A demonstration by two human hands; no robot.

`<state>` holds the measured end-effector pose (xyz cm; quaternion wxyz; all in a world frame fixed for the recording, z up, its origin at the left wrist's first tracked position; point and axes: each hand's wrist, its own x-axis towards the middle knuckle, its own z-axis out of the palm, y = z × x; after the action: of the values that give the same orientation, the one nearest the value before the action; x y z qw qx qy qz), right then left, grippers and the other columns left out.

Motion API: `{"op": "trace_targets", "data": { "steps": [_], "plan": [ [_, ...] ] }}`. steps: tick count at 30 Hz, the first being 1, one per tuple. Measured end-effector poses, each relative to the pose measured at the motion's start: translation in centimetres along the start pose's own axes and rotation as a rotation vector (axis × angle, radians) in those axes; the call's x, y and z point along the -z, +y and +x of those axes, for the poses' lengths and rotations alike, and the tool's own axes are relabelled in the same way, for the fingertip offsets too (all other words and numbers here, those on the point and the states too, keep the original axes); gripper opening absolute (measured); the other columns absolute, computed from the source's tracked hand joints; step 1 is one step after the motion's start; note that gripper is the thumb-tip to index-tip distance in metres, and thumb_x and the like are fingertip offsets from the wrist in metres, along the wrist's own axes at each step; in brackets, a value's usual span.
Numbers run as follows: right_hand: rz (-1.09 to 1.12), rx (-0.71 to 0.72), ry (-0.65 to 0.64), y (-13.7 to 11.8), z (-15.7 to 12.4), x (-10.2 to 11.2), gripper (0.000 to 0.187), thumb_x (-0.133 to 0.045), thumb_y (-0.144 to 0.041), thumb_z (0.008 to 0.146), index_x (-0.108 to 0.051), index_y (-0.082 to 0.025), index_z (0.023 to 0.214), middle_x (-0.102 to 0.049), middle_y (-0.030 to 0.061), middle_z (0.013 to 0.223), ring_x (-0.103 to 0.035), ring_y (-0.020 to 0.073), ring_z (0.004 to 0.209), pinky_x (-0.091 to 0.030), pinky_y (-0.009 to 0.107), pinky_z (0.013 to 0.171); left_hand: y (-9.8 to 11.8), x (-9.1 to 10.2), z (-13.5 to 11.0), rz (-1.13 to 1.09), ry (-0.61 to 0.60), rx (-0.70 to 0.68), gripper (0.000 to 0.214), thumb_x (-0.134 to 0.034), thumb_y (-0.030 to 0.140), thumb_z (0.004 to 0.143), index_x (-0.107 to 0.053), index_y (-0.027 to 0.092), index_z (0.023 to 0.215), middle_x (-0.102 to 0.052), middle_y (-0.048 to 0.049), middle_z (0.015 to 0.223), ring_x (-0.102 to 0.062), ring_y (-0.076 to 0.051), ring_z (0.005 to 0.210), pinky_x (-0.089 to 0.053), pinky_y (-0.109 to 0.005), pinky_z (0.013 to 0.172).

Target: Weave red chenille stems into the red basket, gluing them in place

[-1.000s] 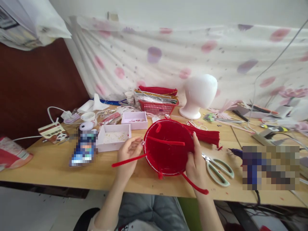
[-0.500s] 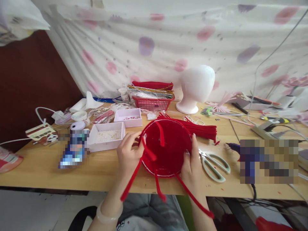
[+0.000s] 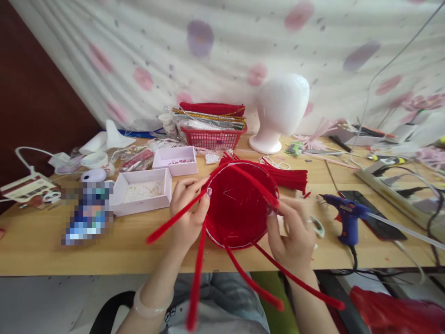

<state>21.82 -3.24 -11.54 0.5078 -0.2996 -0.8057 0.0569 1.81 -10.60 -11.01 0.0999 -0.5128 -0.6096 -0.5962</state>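
A round, hollow red piece (image 3: 239,213), fuzzy and bowl-like with a thin pale line along its rim, is held over the table's front edge. My left hand (image 3: 187,211) is closed on its left rim, thumb on the inner side. With my right hand (image 3: 294,232) I pinch the end of a red pipe cleaner (image 3: 252,183) that crosses the opening from the far rim. Several other red pipe cleaners (image 3: 255,287) hang loose from the rim, toward me and to the left. Scissors (image 3: 318,227) lie mostly hidden behind my right hand.
Behind the piece lies a bundle of red pipe cleaners (image 3: 292,178). A white foam head (image 3: 283,111) and a red basket (image 3: 213,138) stand at the back. Left are bead boxes (image 3: 139,206); right are a blue glue gun (image 3: 347,218), a phone (image 3: 385,222) and a power strip (image 3: 389,195).
My right hand has shifted from the right rim to a pipe cleaner end, which now stretches across the opening. Loose strips have spread outward. The camera view has tilted down.
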Motion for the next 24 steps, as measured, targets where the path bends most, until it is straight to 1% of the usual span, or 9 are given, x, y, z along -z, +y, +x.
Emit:
{"op": "trace_targets", "data": {
  "steps": [2, 4, 6, 8, 10, 12, 14, 19, 24],
  "plan": [
    [-0.003, 0.073, -0.279, -0.5, 1.4, 0.0, 0.030, -0.049, -0.014, 0.093, -0.064, -0.020, 0.118, -0.067, 0.0071, 0.099, -0.064, 0.0192, 0.091, -0.051, 0.031, 0.080, 0.0, -0.1, 0.1, -0.036, -0.038, -0.028, 0.024, -0.059, 0.018, 0.090, -0.069, 0.020, 0.112, -0.067, -0.0056, 0.110, -0.062, -0.017, 0.106, -0.051, -0.033, 0.096],
    [-0.090, 0.011, -0.522, -0.9, 2.6, -0.8, 0.031, -0.045, -0.016, 0.095, -0.066, -0.017, 0.117, -0.068, 0.0093, 0.101, -0.065, 0.0203, 0.093, -0.051, 0.030, 0.079, 0.0, -0.1, 0.2, -0.082, -0.065, -0.035, 0.024, -0.058, 0.018, 0.090, -0.068, 0.021, 0.112, -0.068, -0.0053, 0.115, -0.063, -0.017, 0.110, -0.050, -0.034, 0.099],
    [-0.184, -0.049, -0.723, -1.0, 3.2, -2.0, 0.032, -0.043, -0.014, 0.095, -0.068, -0.015, 0.114, -0.068, 0.0120, 0.105, -0.066, 0.0203, 0.093, -0.050, 0.029, 0.080, 0.0, -0.1, 0.2, -0.112, -0.087, -0.032, 0.025, -0.059, 0.019, 0.091, -0.067, 0.021, 0.114, -0.069, -0.0048, 0.117, -0.063, -0.017, 0.111, -0.051, -0.033, 0.100],
    [-0.252, -0.078, -0.864, -1.0, 3.2, -3.2, 0.034, -0.042, -0.012, 0.094, -0.069, -0.015, 0.114, -0.068, 0.0138, 0.110, -0.067, 0.0192, 0.089, -0.049, 0.027, 0.077, 0.1, 0.0, 0.2, -0.111, -0.108, -0.042, 0.025, -0.059, 0.019, 0.091, -0.066, 0.021, 0.115, -0.069, -0.0044, 0.118, -0.064, -0.017, 0.110, -0.051, -0.033, 0.099],
    [-0.295, -0.094, -0.935, -0.9, 3.0, -3.9, 0.034, -0.043, -0.012, 0.093, -0.068, -0.014, 0.115, -0.068, 0.0143, 0.112, -0.067, 0.0188, 0.086, -0.048, 0.026, 0.074, 0.1, 0.1, 0.2, -0.107, -0.130, -0.059, 0.026, -0.058, 0.019, 0.091, -0.066, 0.021, 0.115, -0.069, -0.0047, 0.119, -0.064, -0.017, 0.111, -0.051, -0.032, 0.099],
    [-0.318, -0.105, -0.971, -0.8, 2.8, -4.2, 0.034, -0.043, -0.011, 0.092, -0.068, -0.015, 0.115, -0.068, 0.0146, 0.113, -0.067, 0.0192, 0.086, -0.047, 0.026, 0.074, 0.2, 0.1, 0.1, -0.119, -0.137, -0.072, 0.026, -0.059, 0.018, 0.091, -0.066, 0.021, 0.116, -0.069, -0.0048, 0.119, -0.064, -0.016, 0.111, -0.051, -0.031, 0.100],
    [-0.322, -0.119, -0.992, -0.8, 2.7, -4.1, 0.035, -0.042, -0.011, 0.092, -0.068, -0.015, 0.116, -0.068, 0.0148, 0.115, -0.067, 0.0198, 0.088, -0.047, 0.026, 0.075, 0.2, 0.1, 0.1, -0.146, -0.137, -0.078, 0.027, -0.059, 0.017, 0.090, -0.066, 0.021, 0.116, -0.068, -0.0047, 0.119, -0.063, -0.016, 0.112, -0.050, -0.031, 0.100],
    [-0.271, -0.105, -0.991, -0.4, 2.8, -4.0, 0.041, -0.039, -0.013, 0.095, -0.063, -0.018, 0.128, -0.069, 0.0138, 0.116, -0.068, 0.0210, 0.094, -0.048, 0.027, 0.080, 0.3, 0.0, 0.2, -0.180, -0.167, -0.063, 0.028, -0.060, 0.013, 0.090, -0.066, 0.020, 0.116, -0.067, -0.0054, 0.121, -0.063, -0.016, 0.113, -0.050, -0.030, 0.101],
    [-0.355, -0.096, -1.056, -0.8, 2.9, -4.2, 0.051, -0.039, -0.006, 0.091, -0.055, -0.019, 0.139, -0.068, 0.0156, 0.119, -0.069, 0.0222, 0.094, -0.050, 0.029, 0.080, 0.4, 0.2, 0.3, -0.188, -0.183, -0.058, 0.030, -0.059, 0.010, 0.090, -0.066, 0.019, 0.117, -0.067, -0.0053, 0.121, -0.062, -0.015, 0.115, -0.048, -0.029, 0.102]
  ]
}}
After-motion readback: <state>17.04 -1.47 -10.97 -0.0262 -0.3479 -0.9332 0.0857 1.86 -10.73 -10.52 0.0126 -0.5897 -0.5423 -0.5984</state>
